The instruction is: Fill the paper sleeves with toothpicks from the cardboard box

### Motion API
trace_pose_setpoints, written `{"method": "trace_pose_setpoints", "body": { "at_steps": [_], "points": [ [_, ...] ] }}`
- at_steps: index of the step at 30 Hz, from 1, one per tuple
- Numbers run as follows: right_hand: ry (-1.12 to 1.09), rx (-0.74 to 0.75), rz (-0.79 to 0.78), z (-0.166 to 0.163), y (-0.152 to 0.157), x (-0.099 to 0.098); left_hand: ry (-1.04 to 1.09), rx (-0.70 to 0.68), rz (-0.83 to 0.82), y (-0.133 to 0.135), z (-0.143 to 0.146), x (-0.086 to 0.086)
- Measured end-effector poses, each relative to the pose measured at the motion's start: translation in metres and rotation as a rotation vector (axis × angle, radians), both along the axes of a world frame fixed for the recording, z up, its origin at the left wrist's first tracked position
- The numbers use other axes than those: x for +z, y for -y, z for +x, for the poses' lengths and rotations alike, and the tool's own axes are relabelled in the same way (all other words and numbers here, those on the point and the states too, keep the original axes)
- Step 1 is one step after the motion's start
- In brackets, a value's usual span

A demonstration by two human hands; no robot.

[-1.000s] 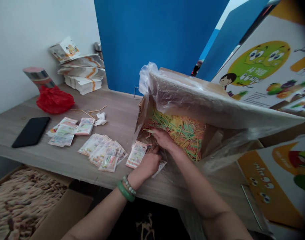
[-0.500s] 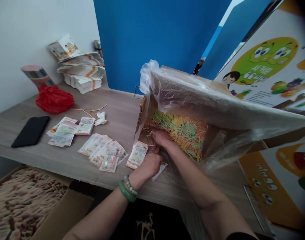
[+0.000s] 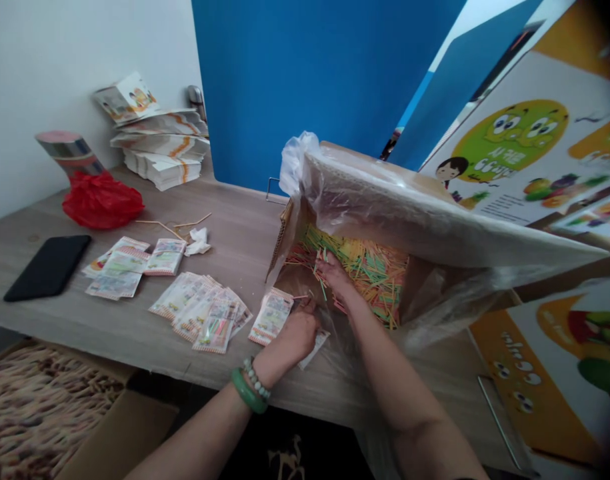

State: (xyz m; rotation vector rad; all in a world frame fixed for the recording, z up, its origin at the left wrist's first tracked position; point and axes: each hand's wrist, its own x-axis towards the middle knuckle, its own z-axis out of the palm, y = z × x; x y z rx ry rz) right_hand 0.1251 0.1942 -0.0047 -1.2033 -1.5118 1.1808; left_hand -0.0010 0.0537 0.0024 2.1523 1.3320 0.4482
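Note:
My right hand (image 3: 336,275) is inside a cardboard box lined with clear plastic (image 3: 283,233). Its fingers are closed around a few thin coloured sticks, and a heap of the same sticks (image 3: 372,263) lies around it in green, yellow and orange. Just outside the box, my left hand (image 3: 301,331) rests low over the table with bent fingers, a thin pinkish stick showing at the fingertips. Under and beside that hand are a small printed packet (image 3: 271,317) on its left and a clear-edged packet (image 3: 315,348) on its right, partly covered.
Fanned printed packets (image 3: 205,310) and another packet group (image 3: 119,270) lie leftward, near a black phone (image 3: 47,267). Behind are a red plastic bag (image 3: 102,200), crumpled tissue (image 3: 198,241) and stacked flat cartons (image 3: 159,167). Printed cartons (image 3: 525,387) stand right; an open box (image 3: 49,400) sits lower left.
My right hand has risen slightly and shifted right within the box, with sticks now showing between its fingers. My left hand stays nearly in place. The view has shifted a little.

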Motion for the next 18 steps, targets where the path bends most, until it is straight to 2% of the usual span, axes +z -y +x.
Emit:
{"method": "trace_pose_setpoints", "body": {
  "at_steps": [3,7,9,12,15,18],
  "points": [
    [-0.057,-0.085,0.013,-0.004,0.009,-0.003,0.051,0.007,-0.024,0.0,-0.002,0.003],
    [-0.02,0.007,0.12,-0.007,0.025,-0.008,0.202,0.078,-0.026,0.004,-0.012,0.009],
    [0.025,0.045,0.13,-0.007,0.034,-0.011,0.316,0.17,0.05,0.006,-0.019,0.011],
    [0.006,0.135,0.12,-0.009,0.047,-0.012,0.388,0.277,0.268,0.002,-0.026,0.014],
    [-0.107,0.185,0.157,-0.011,0.053,-0.012,0.382,0.253,0.34,-0.014,-0.021,0.018],
    [-0.183,0.122,0.128,-0.01,0.051,-0.015,0.404,0.226,0.251,-0.032,-0.006,0.02]
  ]
}}
